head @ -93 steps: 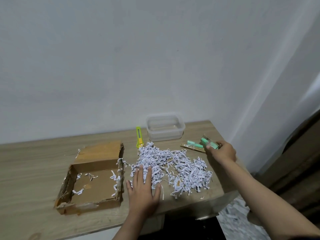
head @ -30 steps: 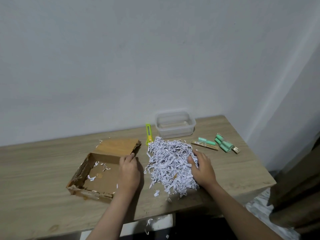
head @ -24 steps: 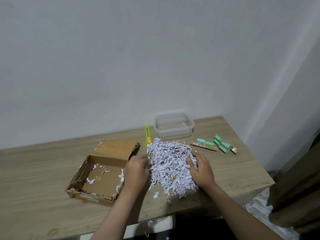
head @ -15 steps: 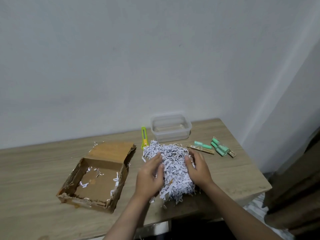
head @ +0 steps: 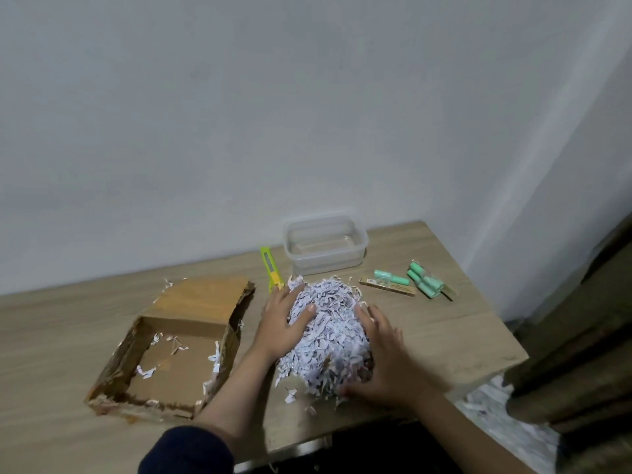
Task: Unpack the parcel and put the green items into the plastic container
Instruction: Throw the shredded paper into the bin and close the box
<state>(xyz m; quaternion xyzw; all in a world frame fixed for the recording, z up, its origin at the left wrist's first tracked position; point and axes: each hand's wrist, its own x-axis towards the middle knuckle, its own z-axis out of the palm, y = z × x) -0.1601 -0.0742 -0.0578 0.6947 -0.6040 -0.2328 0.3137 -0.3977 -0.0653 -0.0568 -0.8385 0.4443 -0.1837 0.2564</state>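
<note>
A heap of shredded white paper (head: 328, 340) lies on the wooden table between my hands. My left hand (head: 284, 323) cups its left side and my right hand (head: 383, 357) cups its right side, both pressing the heap together. The open cardboard parcel (head: 171, 347) sits to the left with only a few paper scraps inside. Green tube-shaped items (head: 424, 283) lie at the right, one green tube (head: 391, 278) resting by a flat brown packet (head: 386, 287). The clear plastic container (head: 325, 244) stands empty by the wall.
A yellow-green utility knife (head: 272, 271) lies left of the container. The table's right edge (head: 506, 336) and front edge are close to the heap. Shredded paper lies on the floor (head: 492, 405) at the right. A dark wooden piece of furniture stands at the far right.
My right hand left the green items at the right and came to the paper. Both hands have gathered the spread paper into a tight heap; my left hand moved over from the parcel.
</note>
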